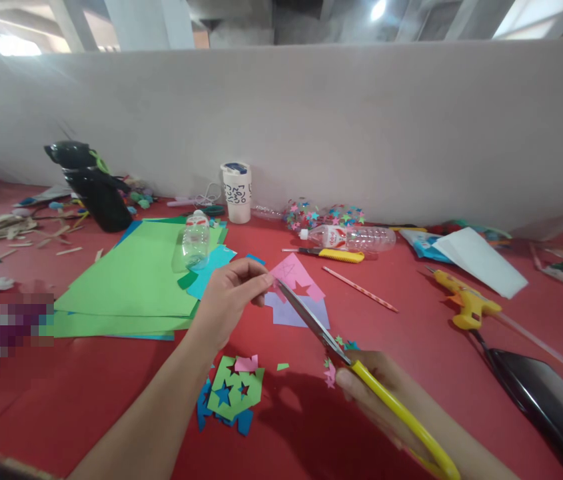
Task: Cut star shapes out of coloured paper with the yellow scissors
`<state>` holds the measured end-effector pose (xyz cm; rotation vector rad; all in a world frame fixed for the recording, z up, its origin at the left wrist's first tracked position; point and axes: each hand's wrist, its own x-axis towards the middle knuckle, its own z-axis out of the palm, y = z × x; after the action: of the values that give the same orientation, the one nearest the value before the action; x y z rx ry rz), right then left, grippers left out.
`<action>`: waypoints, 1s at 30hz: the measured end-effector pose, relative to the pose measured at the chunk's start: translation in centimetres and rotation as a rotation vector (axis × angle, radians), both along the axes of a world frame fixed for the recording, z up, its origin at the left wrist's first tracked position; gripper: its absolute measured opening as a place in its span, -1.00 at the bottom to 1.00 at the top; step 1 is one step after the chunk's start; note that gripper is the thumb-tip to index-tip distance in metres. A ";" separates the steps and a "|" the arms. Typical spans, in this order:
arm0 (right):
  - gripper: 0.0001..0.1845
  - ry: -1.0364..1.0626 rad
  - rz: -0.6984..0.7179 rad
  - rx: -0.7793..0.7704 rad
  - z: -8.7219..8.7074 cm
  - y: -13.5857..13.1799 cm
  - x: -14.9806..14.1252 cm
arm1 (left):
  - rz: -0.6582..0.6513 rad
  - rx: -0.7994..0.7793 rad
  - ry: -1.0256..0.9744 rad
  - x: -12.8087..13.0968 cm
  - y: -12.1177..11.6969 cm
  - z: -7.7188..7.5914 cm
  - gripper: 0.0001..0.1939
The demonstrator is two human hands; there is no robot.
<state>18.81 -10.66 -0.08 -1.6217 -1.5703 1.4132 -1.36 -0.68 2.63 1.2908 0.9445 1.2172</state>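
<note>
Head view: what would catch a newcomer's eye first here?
Probably the long yellow-handled scissors in the right hand, their tips at the left hand's pinched fingers, by pink paper with a drawn star. Next, the big light-green paper sheets at left, then the yellow glue gun at right, on the red tabletop.

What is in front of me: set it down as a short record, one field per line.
Surface: red tabletop
Left hand: pinches pink paper bearing a drawn star
Right hand: holds yellow-handled scissors, tips at the pink paper
Other tools: yellow cutter, pencil, yellow glue gun
Sheets: green paper, left side
Scraps: green star-cut piece, nearest edge
Bottles: one clear bottle on its side; another by the green paper
Back: white cup, black flask
</note>
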 end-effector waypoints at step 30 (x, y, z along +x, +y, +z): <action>-0.35 0.043 0.045 0.089 -0.4 0.2 0.3 | -0.014 -0.027 -0.088 1.6 -1.1 -0.3 -0.90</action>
<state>19.11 -10.47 -0.52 -1.5038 -1.6301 1.3722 0.26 -1.79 2.29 1.2108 0.8847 1.2361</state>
